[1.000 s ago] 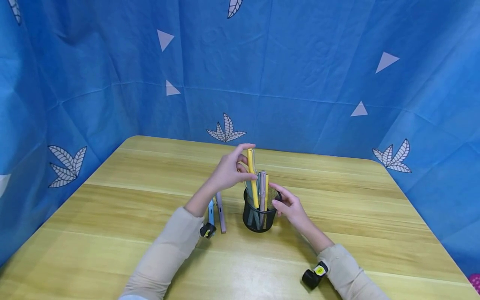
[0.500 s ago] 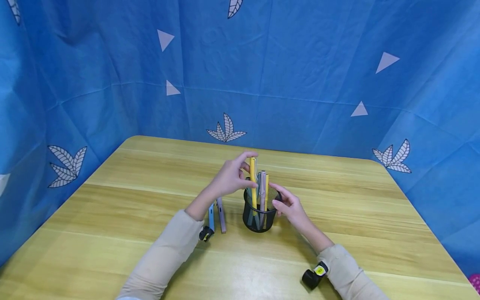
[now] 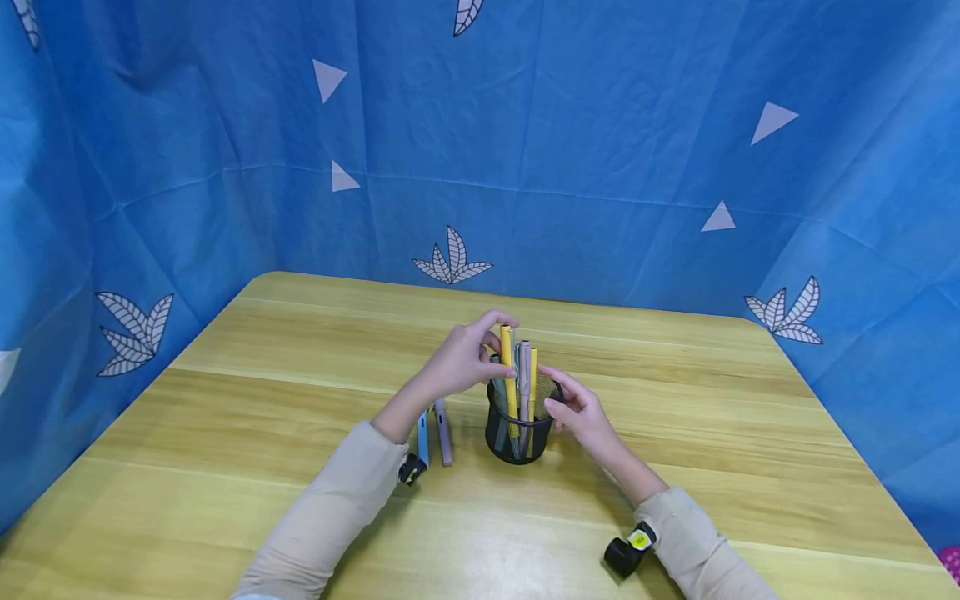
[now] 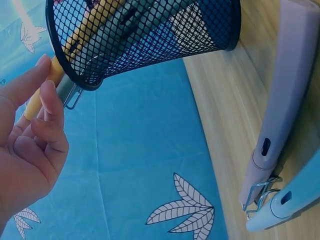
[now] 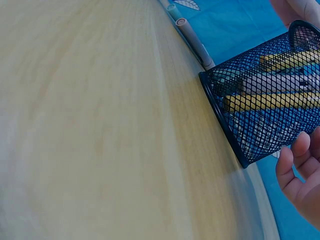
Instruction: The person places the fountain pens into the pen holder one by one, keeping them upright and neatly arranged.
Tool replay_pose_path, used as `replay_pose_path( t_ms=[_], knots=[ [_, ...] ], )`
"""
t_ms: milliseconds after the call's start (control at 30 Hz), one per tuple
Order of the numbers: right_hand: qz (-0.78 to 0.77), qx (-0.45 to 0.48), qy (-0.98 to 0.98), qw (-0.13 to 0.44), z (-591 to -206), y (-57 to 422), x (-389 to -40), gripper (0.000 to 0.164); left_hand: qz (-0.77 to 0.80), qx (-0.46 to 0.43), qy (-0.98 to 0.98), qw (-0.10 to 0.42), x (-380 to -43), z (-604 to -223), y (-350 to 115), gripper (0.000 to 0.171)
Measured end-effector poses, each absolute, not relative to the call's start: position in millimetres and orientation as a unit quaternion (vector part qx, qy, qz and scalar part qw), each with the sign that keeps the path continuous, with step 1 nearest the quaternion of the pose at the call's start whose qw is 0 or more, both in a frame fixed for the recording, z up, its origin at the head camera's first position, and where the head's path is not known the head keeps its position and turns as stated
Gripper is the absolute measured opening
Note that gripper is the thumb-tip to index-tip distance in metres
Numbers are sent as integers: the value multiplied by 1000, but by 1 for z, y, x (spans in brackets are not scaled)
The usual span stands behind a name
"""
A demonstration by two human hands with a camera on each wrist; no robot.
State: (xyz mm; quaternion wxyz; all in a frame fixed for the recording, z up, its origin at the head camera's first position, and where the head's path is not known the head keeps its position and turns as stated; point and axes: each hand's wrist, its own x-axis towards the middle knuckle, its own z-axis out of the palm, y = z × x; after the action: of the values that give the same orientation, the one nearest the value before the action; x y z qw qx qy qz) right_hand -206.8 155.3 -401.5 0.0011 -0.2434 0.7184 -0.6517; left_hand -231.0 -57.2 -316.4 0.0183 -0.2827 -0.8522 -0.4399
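Observation:
A black mesh pen holder (image 3: 498, 435) stands upright on the table. My left hand (image 3: 457, 360) pinches a yellow pen (image 3: 507, 343) between thumb and fingers, its lower part inside the holder. In the left wrist view the yellow pen (image 4: 34, 104) passes through the rim beside a grey-green pen (image 4: 66, 90) with a wire clip. A light purple pen (image 3: 524, 362) and another yellow pen (image 3: 533, 375) also stand in the holder. My right hand (image 3: 583, 417) holds the holder's right side at the rim, with curled fingers (image 5: 301, 145) at the mesh in the right wrist view.
Left of the holder, a light blue pen (image 3: 423, 437) and a purple pen (image 3: 443, 435) lie side by side on the wooden table (image 3: 675, 400). A blue patterned curtain (image 3: 600, 125) hangs behind the table. Black wrist cameras sit at both cuffs.
My left hand has moved down, and the yellow pen it pinches has sunk deeper into the holder and stands lower. My right hand has stayed at the holder's rim.

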Motion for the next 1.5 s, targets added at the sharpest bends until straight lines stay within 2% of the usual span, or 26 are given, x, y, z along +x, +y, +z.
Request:
replay_pose_path(
  t_ms=[200,600,833,1100,1267,1500],
  knots=[
    [-652,-241,719,5,-401,156,-206,45,-405,-293,-865,30,-230,-318,-56,42],
    [-655,-247,714,4,-401,156,-206,44,-378,-293,-876,64,-229,-318,-57,34],
    [-653,-245,717,4,-401,156,-207,45,-372,-299,-877,43,-229,-318,-58,27],
    [-654,-243,716,5,-401,156,-208,45,-394,-296,-870,19,-229,-316,-61,32],
    [-654,-239,718,8,-401,156,-207,46,-414,-300,-859,26,-232,-317,-67,35],
    [-653,-232,720,9,-401,156,-207,46,-429,-310,-848,34,-235,-318,-74,31]
  ],
)
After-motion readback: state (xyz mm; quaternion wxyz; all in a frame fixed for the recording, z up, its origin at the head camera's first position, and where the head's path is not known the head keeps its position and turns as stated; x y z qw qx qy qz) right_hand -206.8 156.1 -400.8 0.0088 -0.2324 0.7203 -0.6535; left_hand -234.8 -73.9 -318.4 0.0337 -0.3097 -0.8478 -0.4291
